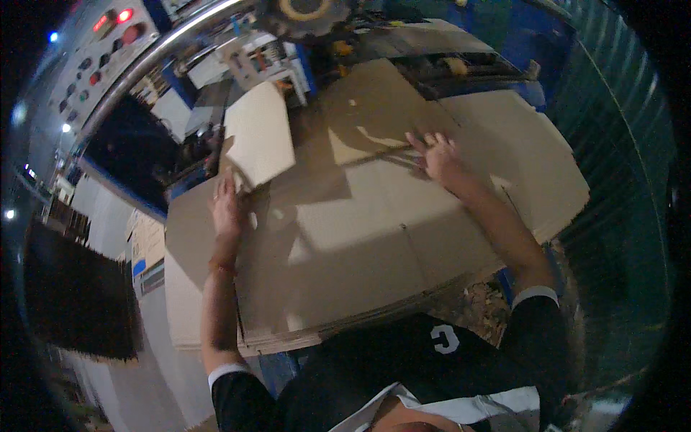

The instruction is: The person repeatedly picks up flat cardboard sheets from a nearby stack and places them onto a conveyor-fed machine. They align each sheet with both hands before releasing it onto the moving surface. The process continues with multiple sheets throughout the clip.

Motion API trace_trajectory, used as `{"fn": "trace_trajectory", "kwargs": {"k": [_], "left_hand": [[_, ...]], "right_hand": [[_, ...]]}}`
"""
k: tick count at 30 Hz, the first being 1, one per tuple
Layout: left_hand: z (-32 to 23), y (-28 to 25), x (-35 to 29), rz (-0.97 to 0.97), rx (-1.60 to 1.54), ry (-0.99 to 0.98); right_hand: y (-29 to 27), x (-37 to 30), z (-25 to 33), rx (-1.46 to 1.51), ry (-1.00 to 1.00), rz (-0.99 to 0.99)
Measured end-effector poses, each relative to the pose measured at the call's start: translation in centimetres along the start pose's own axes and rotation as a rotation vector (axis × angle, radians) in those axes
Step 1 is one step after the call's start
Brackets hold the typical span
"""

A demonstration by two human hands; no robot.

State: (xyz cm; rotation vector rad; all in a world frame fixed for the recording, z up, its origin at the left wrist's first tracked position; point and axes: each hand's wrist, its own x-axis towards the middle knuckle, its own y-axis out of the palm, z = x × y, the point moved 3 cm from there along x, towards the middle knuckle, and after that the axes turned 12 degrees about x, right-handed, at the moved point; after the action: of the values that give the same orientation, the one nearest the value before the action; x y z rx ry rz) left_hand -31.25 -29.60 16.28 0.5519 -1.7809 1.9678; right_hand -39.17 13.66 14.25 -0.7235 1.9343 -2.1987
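A stack of large brown cardboard sheets (360,252) lies in front of me, its layered edge toward my body. On the left, a pale, brightly lit cardboard flap (259,133) stands tilted up. My left hand (227,205) rests near its lower corner with the fingers stretched out, holding nothing I can see. Farther right, a shaded cardboard flap (378,108) slopes up toward the machine. At its near right corner is my right hand (437,155), fingers spread over the edge. Whether those fingertips press on the flap cannot be made out.
Beyond the cardboard stands a machine with a dark toothed wheel (302,14) and a blue frame. A metal bar (169,47) crosses the upper left beside a panel of buttons (97,65). Green corrugated sheeting (619,144) rises at right. Cardboard scraps (482,309) lie below the stack.
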Motion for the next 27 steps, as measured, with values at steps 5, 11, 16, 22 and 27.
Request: {"fn": "trace_trajectory", "kwargs": {"k": [5, 11, 16, 22, 27], "left_hand": [[6.6, -4.0, -9.9, -0.202, 0.224, -0.173], [15.5, -8.5, -28.8, -0.135, -0.228, -1.153], [14.0, -9.1, -28.6, -0.071, -0.074, -1.407], [12.4, -14.0, -27.4, -0.579, -0.228, -1.269], [13.1, -11.3, -26.6, -0.776, -1.408, -1.081]], "right_hand": [[-2.4, -10.5, -4.6, -0.072, -0.006, -0.501], [-1.2, -24.5, -16.1, 0.223, 0.987, -0.587], [-1.5, -23.8, -15.9, 0.286, 0.978, -0.782], [-5.7, -25.0, -19.5, 1.12, 0.492, -1.625], [-9.7, -24.0, -23.4, 1.502, 0.84, -1.234]]}}
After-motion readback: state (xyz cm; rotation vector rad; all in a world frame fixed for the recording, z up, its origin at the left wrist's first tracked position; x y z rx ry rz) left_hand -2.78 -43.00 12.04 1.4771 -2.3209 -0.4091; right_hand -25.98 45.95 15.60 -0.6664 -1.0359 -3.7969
